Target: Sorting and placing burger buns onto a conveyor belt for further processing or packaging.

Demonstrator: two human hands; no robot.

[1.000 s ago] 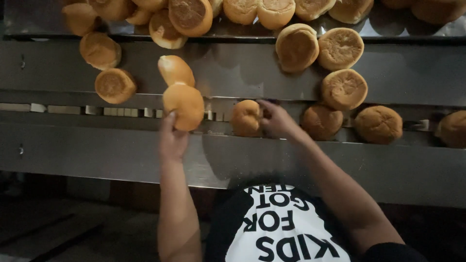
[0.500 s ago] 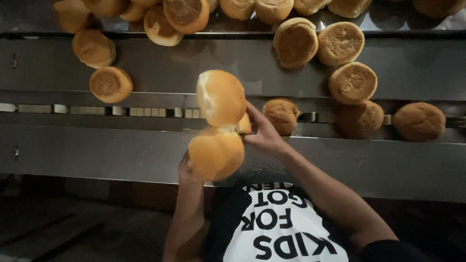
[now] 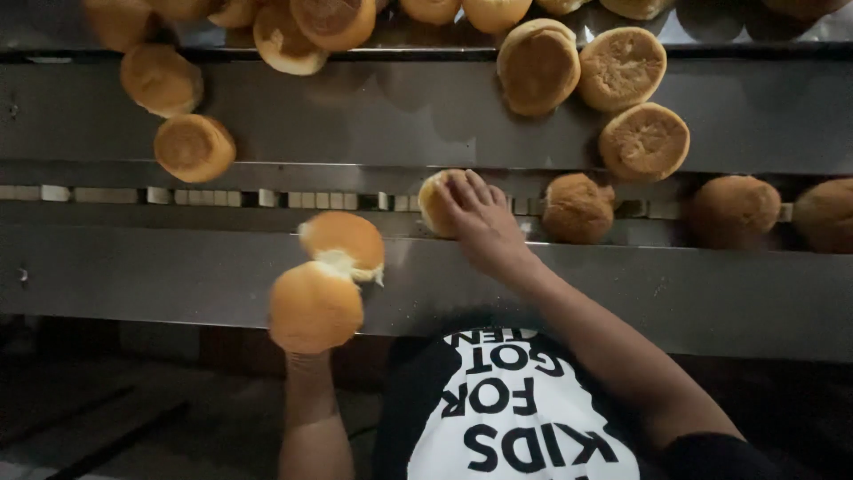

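Note:
My left hand (image 3: 307, 361) grips a pair of golden buns (image 3: 322, 286) stuck together side by side and holds them up in front of the steel conveyor frame (image 3: 142, 276); the buns hide most of its fingers. My right hand (image 3: 481, 223) reaches forward and lies with spread fingers over a pale bun (image 3: 434, 203) on the narrow belt (image 3: 204, 196). Further right on that belt sit a brown bun (image 3: 577, 209) and two more buns (image 3: 734, 212).
Several buns lie on the sloped steel chute (image 3: 373, 116) above the belt, some bottom side up, such as one at the left (image 3: 194, 148) and one at the right (image 3: 643, 141). More buns crowd the top edge. A dark floor (image 3: 98, 409) lies below.
My left hand has dropped down and left with the joined buns. My right hand has let go of them and returned to a bun on the belt. The belt's buns have shifted right.

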